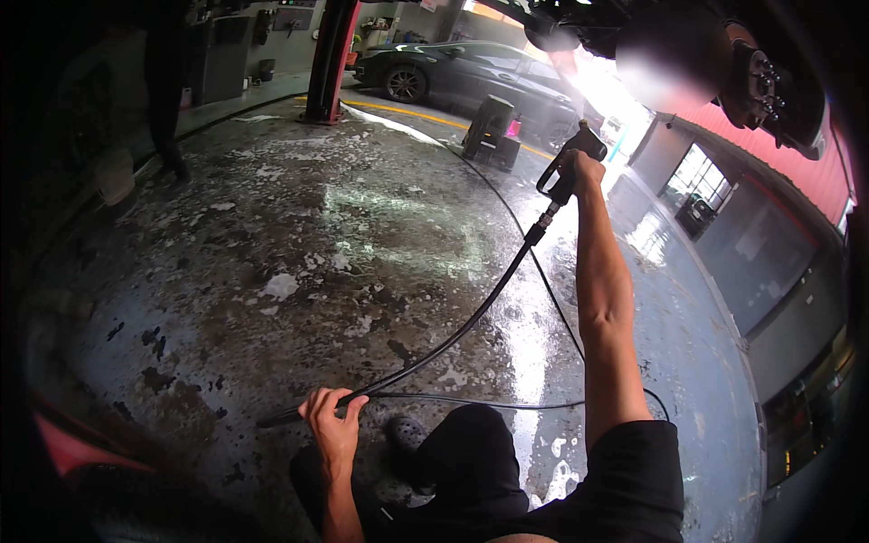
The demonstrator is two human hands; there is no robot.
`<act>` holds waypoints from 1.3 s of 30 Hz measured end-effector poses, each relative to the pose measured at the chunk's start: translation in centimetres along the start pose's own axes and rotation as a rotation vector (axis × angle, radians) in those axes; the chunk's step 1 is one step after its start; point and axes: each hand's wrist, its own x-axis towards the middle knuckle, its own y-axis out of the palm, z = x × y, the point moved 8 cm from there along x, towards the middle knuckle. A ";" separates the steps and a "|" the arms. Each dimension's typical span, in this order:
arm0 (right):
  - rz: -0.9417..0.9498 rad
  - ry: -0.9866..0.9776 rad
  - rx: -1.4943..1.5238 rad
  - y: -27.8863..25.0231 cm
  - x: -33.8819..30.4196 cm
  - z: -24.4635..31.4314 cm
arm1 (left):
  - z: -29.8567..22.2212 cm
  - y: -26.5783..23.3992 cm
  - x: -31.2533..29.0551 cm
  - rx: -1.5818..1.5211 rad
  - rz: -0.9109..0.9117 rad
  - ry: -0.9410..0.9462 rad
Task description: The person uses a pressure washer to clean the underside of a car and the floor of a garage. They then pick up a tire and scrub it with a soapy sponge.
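Observation:
With my right arm stretched up and forward, my right hand [587,170] is closed round the grip of a black spray gun [563,181]. Its nozzle points up toward the underside of a raised vehicle [674,59], where a bright misty glare hides detail. From the gun's metal coupling a black hose [480,312] curves down to the lower left. My left hand [333,421] is closed round that hose near my knee, the thumb standing out a little. Part of the hose beyond my left hand fades into the dark.
The wet floor [244,235] carries foam patches and worn paint. A red lift post [330,63] rises at the back. Behind stands a dark car [480,72], with a black boxy machine [489,127] before it. A thin black line [557,303] loops across the floor beside me.

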 end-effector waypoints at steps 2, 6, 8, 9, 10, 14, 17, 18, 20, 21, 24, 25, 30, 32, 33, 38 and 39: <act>0.037 0.026 0.042 1.2 -0.9 -0.7 | 0.4 -0.5 -0.1 0.006 -0.014 -0.023; 0.060 0.073 0.104 2.1 -1.4 -2.2 | 1.2 -1.3 -0.8 0.028 -0.015 -0.042; 0.093 0.082 0.174 3.1 -1.7 -2.9 | 1.6 -1.9 -1.1 0.046 -0.020 -0.039; 0.110 0.094 0.188 3.5 -1.9 -3.2 | 1.8 -2.2 -1.4 0.059 -0.027 -0.030; 0.124 0.098 0.197 4.1 -2.3 -3.5 | 1.9 -2.7 -1.6 0.076 -0.036 -0.021; 0.185 0.120 0.258 6.2 -3.6 -4.8 | 3.6 -3.6 -2.7 0.056 -0.049 -0.122; 0.236 0.133 0.298 8.1 -5.6 -5.6 | 4.6 -5.0 -3.3 0.070 -0.071 -0.144; 0.248 0.135 0.321 8.8 -6.5 -5.8 | 5.0 -5.5 -3.4 0.081 -0.080 -0.138; 0.262 0.144 0.354 10.2 -8.5 -6.8 | 5.7 -6.6 -3.8 0.110 -0.094 -0.135; 0.266 0.150 0.365 10.8 -9.7 -7.5 | 6.0 -7.2 -4.0 0.127 -0.100 -0.136; 0.359 0.099 0.413 10.3 -9.9 -8.5 | 7.0 -6.9 -4.4 0.118 -0.109 -0.152; 0.341 0.098 0.451 11.5 -11.7 -8.8 | 7.8 -7.7 -4.6 0.141 -0.128 -0.169; 0.326 0.140 0.496 15.1 -17.9 -8.8 | 10.4 -10.1 -5.9 0.227 -0.208 -0.230; 0.315 0.137 0.489 15.6 -18.6 -9.4 | 10.9 -10.7 -6.4 0.277 -0.249 -0.218; 0.308 0.134 0.488 15.9 -19.1 -9.7 | 11.5 -11.0 -6.6 0.273 -0.252 -0.241; 0.282 0.071 0.292 18.1 -22.9 -9.5 | 13.6 -13.5 -8.4 0.287 -0.306 -0.285; 0.299 0.061 0.286 18.5 -23.2 -9.5 | 13.9 -13.3 -8.8 0.272 -0.294 -0.281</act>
